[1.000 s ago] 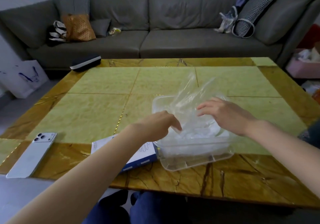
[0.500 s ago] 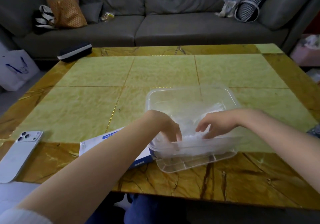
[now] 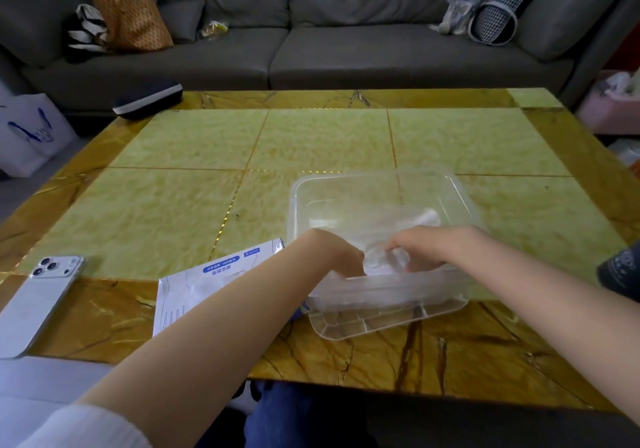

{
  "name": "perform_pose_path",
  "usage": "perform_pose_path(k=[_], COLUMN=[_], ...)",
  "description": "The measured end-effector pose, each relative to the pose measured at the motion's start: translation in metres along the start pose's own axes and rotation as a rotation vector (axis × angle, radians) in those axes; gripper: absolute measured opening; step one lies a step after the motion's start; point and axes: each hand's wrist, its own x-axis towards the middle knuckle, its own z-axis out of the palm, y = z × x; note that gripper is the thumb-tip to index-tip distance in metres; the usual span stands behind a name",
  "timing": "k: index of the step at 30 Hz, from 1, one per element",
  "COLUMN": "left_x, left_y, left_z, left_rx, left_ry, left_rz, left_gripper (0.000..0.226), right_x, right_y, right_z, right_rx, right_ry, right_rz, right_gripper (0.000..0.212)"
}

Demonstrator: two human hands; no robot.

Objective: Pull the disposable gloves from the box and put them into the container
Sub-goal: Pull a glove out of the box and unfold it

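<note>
Down at the bottom edge, blue trousers show under the table's near rim, and a white sleeve is pushed up the left forearm. Over the brown marbled border of the table both bare arms reach forward into the clear plastic container, which sits right of centre with its near corner on that border.

The left hand dips over the near wall with its fingers bent down into the clear disposable gloves. The fingertips are buried, so I cannot tell whether it grips or only presses. The right hand comes in from the other side, fingers curled, pinching a crumpled wad of the same film. The two hands are almost touching over it. The gloves lie heaped inside the container, mostly along its near half.

Just left of the container and partly under the left forearm lies the white and blue glove box, flat on the table. Further left, a pale phone lies camera side up at the table's edge.

Beyond, there is open green stone, then a dark case on the far left corner. Behind it all is the grey sofa, with a brown bag to the left and a checked cushion to the right.
</note>
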Motion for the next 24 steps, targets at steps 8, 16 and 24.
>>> perform_pose_path(k=[8, 16, 24], left_x=[-0.052, -0.111, -0.107], left_y=[-0.022, -0.085, -0.125], left_z=[-0.005, 0.054, 0.143], left_rx=[-0.251, -0.423, -0.430], left_ry=[0.560, 1.064, 0.455], left_rz=[0.191, 0.018, -0.295], left_gripper=[0.038, 0.041, 0.079], right_x=[-0.037, -0.070, -0.037], right_y=[-0.020, -0.108, -0.193], right_z=[-0.020, -0.030, 0.007], right_rx=[-0.161, -0.022, 0.012], right_ry=[0.458, 0.878, 0.667], right_rz=[0.079, -0.349, -0.515], right_gripper=[0.036, 0.055, 0.050])
